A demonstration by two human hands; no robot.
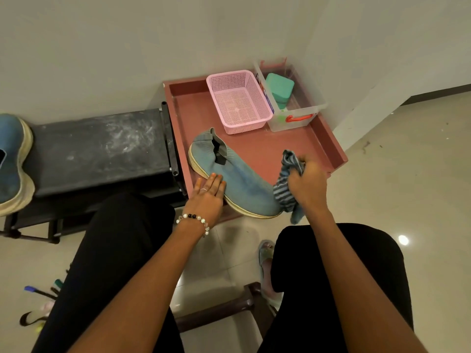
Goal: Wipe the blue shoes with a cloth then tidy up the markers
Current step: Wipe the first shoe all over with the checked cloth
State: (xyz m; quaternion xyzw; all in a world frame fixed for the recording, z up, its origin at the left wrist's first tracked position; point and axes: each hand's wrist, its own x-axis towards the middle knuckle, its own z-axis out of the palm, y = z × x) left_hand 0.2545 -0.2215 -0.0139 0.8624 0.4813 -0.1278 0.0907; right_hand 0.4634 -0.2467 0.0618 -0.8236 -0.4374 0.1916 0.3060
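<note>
shoe (237, 179) in tray (328, 141), long axis 10-to-4 o'clock | left hand (207, 193) flat on its near side, fingers straight | right hand (307, 182) clutching cloth (286, 187) at toe, 4 o'clock end, nearer for wiping

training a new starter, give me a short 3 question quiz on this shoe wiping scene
1. True or false: the pink basket holds markers.
2. Which of the hands grips the striped cloth? A) left B) right
3. Fill in: the left hand rests flat on the ____.

Key: 1. false, nothing shows in it. 2. B, the right hand grips it at the toe. 3. blue shoe, on the red tray.
</note>
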